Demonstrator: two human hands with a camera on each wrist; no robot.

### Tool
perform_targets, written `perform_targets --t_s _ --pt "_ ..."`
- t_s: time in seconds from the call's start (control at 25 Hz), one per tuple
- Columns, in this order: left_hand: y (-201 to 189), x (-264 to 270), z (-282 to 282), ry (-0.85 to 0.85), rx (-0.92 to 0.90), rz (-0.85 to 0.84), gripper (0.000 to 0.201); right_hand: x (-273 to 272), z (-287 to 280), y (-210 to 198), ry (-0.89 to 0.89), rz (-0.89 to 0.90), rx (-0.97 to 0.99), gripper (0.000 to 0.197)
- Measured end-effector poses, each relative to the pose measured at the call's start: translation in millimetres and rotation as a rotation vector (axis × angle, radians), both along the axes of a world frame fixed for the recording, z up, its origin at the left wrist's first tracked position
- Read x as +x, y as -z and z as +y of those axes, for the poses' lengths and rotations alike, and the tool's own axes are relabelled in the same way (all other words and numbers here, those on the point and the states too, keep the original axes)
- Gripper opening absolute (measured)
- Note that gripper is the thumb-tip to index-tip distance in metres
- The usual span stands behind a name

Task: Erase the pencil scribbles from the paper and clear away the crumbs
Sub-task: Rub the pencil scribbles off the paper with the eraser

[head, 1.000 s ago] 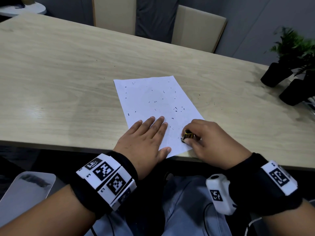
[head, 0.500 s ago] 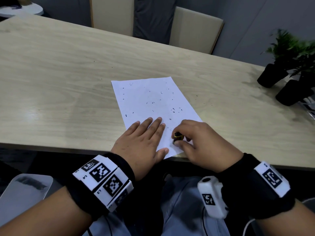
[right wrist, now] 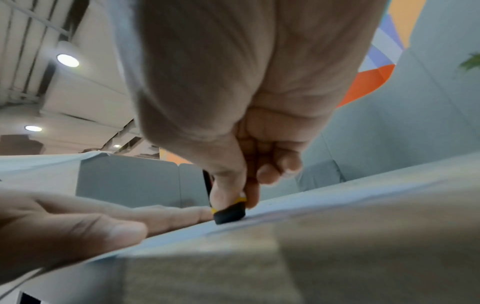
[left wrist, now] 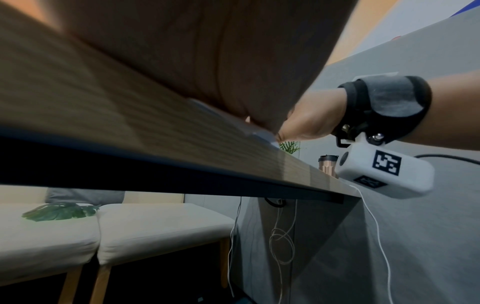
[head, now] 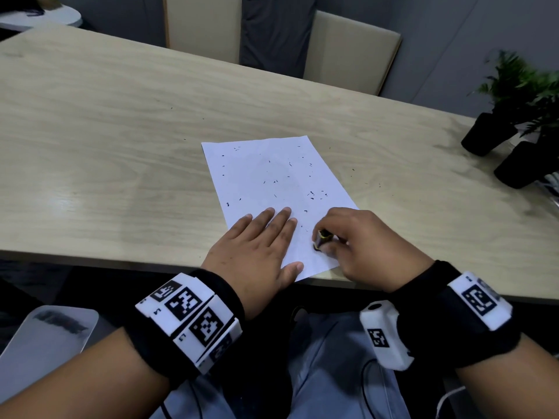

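Note:
A white sheet of paper (head: 272, 182) lies on the wooden table (head: 106, 140), speckled with small dark eraser crumbs (head: 313, 195). My left hand (head: 257, 246) lies flat on the sheet's near left part, fingers straight, pressing it down. My right hand (head: 360, 243) pinches a black eraser with a yellow band (head: 321, 238) and holds its tip on the paper near the sheet's near right corner. In the right wrist view the eraser (right wrist: 230, 212) touches the paper under my thumb and fingers, with my left hand (right wrist: 64, 232) beside it.
Two black pots with green plants (head: 514, 128) stand at the table's right end. A few crumbs (head: 354, 170) lie on the wood right of the sheet. Beige chairs (head: 351, 52) stand behind the table. The near table edge (head: 90, 258) runs just under my wrists.
My right hand has rubbed the eraser left and then back right across the near right part of the sheet. The left hand has stayed flat on the paper.

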State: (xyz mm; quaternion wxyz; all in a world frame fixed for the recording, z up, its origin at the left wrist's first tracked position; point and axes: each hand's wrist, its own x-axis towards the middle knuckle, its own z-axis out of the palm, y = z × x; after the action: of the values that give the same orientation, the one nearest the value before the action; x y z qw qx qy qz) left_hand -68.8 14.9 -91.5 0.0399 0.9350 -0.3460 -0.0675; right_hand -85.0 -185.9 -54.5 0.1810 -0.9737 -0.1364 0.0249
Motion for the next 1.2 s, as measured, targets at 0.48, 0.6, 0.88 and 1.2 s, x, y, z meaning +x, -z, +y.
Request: perform_targets --t_s 0.48,0.6,0.88,1.2 --pt "2 1 1 0.0 -0.025 -0.014 0.094 2 -10 -8 -0.061 0.044 -0.049 0.021" --pt "-1 8 12 -0.051 -0.135 0.049 0.096 0 -10 -11 0.041 0.078 0.031 0.018" --pt "-1 6 40 -0.139 -0.088 -0.008 0.096 18 16 -20 0.233 0.042 0.214 0.002" --pt "4 7 40 -0.14 -0.066 -0.037 0.097 40 10 -22 0.33 0.068 0.05 0.007"
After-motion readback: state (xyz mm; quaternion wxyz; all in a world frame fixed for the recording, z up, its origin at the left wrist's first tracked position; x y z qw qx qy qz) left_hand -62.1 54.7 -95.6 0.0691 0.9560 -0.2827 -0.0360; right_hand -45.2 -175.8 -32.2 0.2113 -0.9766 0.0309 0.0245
